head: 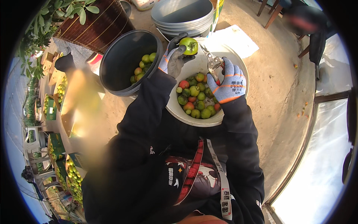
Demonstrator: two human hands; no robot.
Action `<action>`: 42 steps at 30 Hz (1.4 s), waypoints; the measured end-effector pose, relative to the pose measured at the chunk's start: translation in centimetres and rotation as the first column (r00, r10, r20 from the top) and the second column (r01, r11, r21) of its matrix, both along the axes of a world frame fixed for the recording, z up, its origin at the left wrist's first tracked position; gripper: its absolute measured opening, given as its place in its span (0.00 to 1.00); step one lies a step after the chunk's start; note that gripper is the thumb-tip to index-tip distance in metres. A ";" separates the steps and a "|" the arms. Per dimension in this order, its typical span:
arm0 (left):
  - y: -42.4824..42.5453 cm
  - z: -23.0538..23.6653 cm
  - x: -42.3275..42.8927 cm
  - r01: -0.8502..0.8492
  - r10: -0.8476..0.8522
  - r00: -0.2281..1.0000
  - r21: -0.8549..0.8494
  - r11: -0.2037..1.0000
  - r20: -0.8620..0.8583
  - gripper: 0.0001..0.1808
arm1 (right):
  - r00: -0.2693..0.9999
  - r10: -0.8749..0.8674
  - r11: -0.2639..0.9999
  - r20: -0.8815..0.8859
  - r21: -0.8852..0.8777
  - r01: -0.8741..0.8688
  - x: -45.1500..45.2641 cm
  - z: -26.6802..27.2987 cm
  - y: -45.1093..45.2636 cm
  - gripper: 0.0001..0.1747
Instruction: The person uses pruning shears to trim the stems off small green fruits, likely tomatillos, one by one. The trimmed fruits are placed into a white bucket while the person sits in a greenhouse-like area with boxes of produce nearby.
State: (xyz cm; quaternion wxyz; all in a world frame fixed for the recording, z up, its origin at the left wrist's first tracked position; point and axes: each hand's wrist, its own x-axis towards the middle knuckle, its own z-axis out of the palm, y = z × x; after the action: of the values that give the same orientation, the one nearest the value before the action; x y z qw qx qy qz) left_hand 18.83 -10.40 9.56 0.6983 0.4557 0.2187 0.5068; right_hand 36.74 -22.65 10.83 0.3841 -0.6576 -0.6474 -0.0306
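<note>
My left hand, in a grey-palmed work glove, grips a green tomato with its stem end showing. A pair of pruning shears is in my right hand, which wears a blue-grey knit glove with orange lines. The blades point up toward the tomato, close to its right side; whether they touch it I cannot tell. Below both hands stands a large white tub, with several green and reddish tomatoes on its bottom.
Left of the tub, a dark bucket leans toward me with several tomatoes inside. Stacked grey buckets stand beyond. A brown planter is at upper left. Boxes of tomatoes line the far left. White sheet material lies on the floor.
</note>
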 end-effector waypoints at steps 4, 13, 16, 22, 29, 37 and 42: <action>0.1 -0.1 -0.2 -0.008 0.008 1.000 0.042 0.999 0.003 0.30 | 0.995 0.008 0.997 0.099 -0.078 0.000 -0.3 0.0 0.5 0.35; -0.1 -0.1 0.2 0.012 -0.007 1.000 0.156 0.988 -0.031 0.31 | 0.991 -0.003 0.992 0.136 -0.127 0.020 -0.6 -0.3 0.7 0.34; -0.3 -0.2 0.1 0.021 -0.015 0.999 0.141 0.990 -0.047 0.31 | 0.994 0.004 0.978 0.106 -0.210 0.018 -0.6 -0.2 0.6 0.34; 0.2 -0.6 0.2 0.002 0.010 0.997 0.156 0.988 -0.076 0.31 | 0.995 0.024 0.958 0.092 -0.285 0.003 -0.2 -0.2 0.6 0.30; 1.0 -1.7 -0.2 -0.023 0.050 0.993 0.243 0.970 -0.104 0.32 | 0.999 0.020 0.951 0.035 -0.308 -0.008 0.0 -0.5 0.8 0.29; 2.5 -0.1 -7.9 -0.209 0.354 0.922 0.563 0.799 -0.160 0.28 | 0.904 -0.089 0.990 -0.417 0.062 0.126 1.0 -1.7 1.8 0.35; 5.0 -0.1 -22.5 0.055 0.250 0.525 0.326 0.944 -0.813 0.26 | 0.728 -0.053 0.983 -0.684 0.092 0.159 1.5 -2.3 2.7 0.36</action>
State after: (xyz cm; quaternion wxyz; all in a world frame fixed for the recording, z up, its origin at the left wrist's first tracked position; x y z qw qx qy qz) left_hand -3.62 -5.43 9.44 0.3934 0.7342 0.4719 0.2890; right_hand 38.23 -19.91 8.54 0.6376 -0.6298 -0.4201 0.1424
